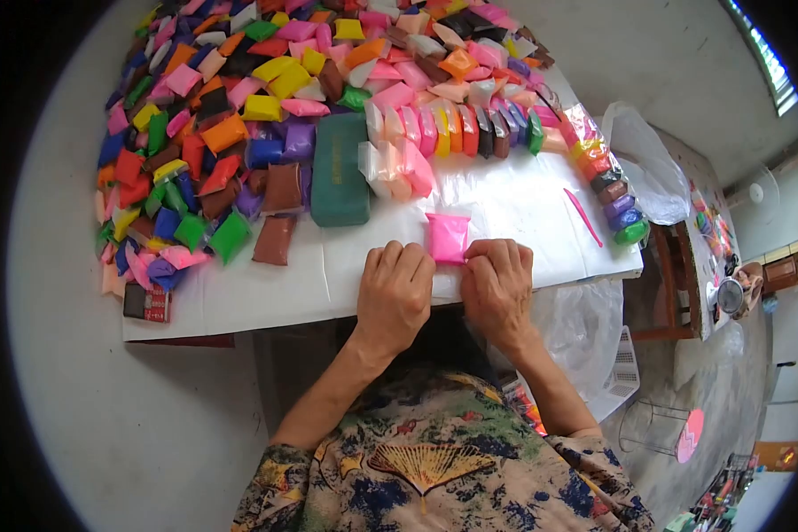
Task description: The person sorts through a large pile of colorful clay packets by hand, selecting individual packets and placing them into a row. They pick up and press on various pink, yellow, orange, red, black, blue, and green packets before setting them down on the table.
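A small bright pink packet (449, 238) lies on the white table cover (284, 284) near the front edge. My left hand (395, 285) is closed at the packet's left side, knuckles up. At its lower right corner my right hand (498, 284) is closed too, its fingertips curled under. What the fingertips of either hand hold, if anything, is hidden. Behind the packet, clear-wrapped pale and pink packets (397, 168) lean beside a dark green box (340, 168). A row of coloured packets (465, 129) stands further back.
Many coloured packets (226, 133) cover the table's left and back. A filled clear sleeve (607, 182) lies at the right edge, near a thin pink tool (583, 217). A dark red box (147, 303) sits at the front left corner. Plastic bags (585, 332) hang below.
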{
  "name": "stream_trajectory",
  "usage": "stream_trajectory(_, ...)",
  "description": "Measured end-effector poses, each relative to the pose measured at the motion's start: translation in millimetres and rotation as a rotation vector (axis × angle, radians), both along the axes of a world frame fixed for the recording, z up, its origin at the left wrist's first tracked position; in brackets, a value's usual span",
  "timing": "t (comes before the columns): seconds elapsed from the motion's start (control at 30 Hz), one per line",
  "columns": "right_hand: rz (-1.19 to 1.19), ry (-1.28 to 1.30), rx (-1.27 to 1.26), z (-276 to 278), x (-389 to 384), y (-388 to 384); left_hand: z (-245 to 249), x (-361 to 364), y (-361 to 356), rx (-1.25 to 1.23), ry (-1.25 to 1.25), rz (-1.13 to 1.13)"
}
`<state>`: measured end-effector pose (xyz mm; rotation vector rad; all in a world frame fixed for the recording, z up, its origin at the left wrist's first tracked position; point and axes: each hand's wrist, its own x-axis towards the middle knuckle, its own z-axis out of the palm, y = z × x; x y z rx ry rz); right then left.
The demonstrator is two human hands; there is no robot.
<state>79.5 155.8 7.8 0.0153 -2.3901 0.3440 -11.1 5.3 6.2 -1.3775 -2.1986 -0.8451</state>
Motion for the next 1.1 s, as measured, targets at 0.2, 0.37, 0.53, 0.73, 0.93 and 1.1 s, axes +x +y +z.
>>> stream_trajectory(0.2, -0.041, -0.231, -0.622, 35.0, 9.4, -2.0, 4.7, -0.1, -3.9, 0.144, 0.049, -0.003)
stream_trajectory(0.37, 0.069, -0.301, -1.38, 42.0, -8.4, 4.7, 10.8, 0.0, -1.5, 0.176, 0.165, 0.017)
stream_trajectory(0.53, 0.154, -0.3, -1.417, 50.0, -24.6, 17.7, 17.5, -12.4, 2.5, 0.242, 0.063, 0.003)
stream_trajectory(0.73, -0.139, -0.009, -0.681, 48.0, -57.6, 9.8, 4.8, -17.7, 7.5, 0.213, -0.155, 0.042)
stream_trajectory(0.93, -0.184, -0.081, -0.362, 11.0, -87.8, 13.1, 7.3, -17.0, 6.2, 0.136, -0.178, 0.025)
stream_trajectory(1.1, -0.156, -0.085, -0.314, 11.4, -87.7, 12.8, 8.2, -17.5, 7.2, 0.121, -0.131, 0.025)
